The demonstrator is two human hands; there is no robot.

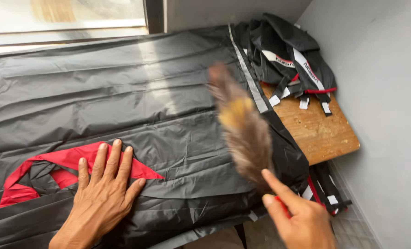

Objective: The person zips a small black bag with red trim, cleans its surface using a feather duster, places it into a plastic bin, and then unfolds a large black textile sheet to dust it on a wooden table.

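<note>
A large black fabric sheet (136,92) lies spread across nearly the whole desk (323,131), creased in long folds and lit by a pale patch from the window (62,18) at the far edge. A grey reflective strip (249,74) runs down its right side. At the desk's far right corner, against the grey wall (385,92), sits a bundle of black garments (283,50) with white and red trim and dangling straps, beside a bare stretch of wood. A red panel (67,161) shows in the sheet near the front left. The left hand (101,193) lies flat on it, its grip released, fingers spread, pressing the fabric. The right hand (302,216) is clenched round the red handle of a brown feather duster (244,129), forefinger extended; the blurred feathers hang just over the sheet's right edge.
</note>
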